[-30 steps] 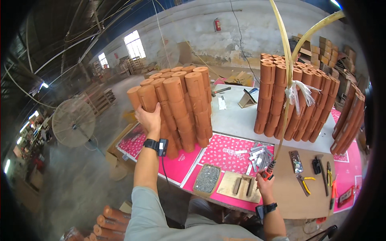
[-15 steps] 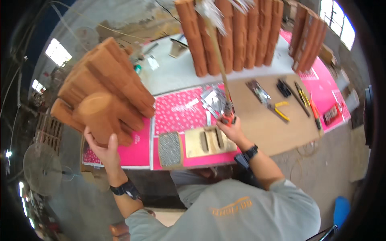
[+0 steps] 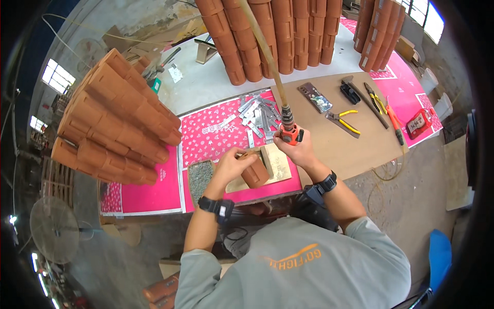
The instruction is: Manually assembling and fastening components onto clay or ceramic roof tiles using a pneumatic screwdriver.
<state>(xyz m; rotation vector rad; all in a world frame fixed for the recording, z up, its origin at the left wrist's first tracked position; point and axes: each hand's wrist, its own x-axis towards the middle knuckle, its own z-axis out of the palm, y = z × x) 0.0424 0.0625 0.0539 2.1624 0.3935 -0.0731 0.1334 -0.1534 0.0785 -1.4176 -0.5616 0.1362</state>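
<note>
My left hand [image 3: 235,164] is closed on a short brown cylinder [image 3: 256,175], tilted against the slotted block of a pale wooden jig [image 3: 281,166] on the table's front edge. My right hand [image 3: 301,150] grips a red-and-black air tool [image 3: 292,135], just above and right of the jig. A tan hose [image 3: 268,56] rises from the tool's metal fitting. Beyond the jig lies a loose heap of flat metal strips [image 3: 263,116]. Left of it sits a shallow tray of small grey pieces [image 3: 200,175].
Stacked brown cylinders [image 3: 110,123] lean at the left, and upright columns [image 3: 284,41] stand at the back. On the brown board [image 3: 321,139] lie a phone [image 3: 315,98], yellow-handled pliers [image 3: 343,123], a hammer [image 3: 368,100] and a screwdriver [image 3: 395,123]. A red packet [image 3: 418,123] is farther right.
My left hand has moved right from the left stack to the jig, bringing a brown cylinder with it. My right hand still holds the air tool near the jig.
</note>
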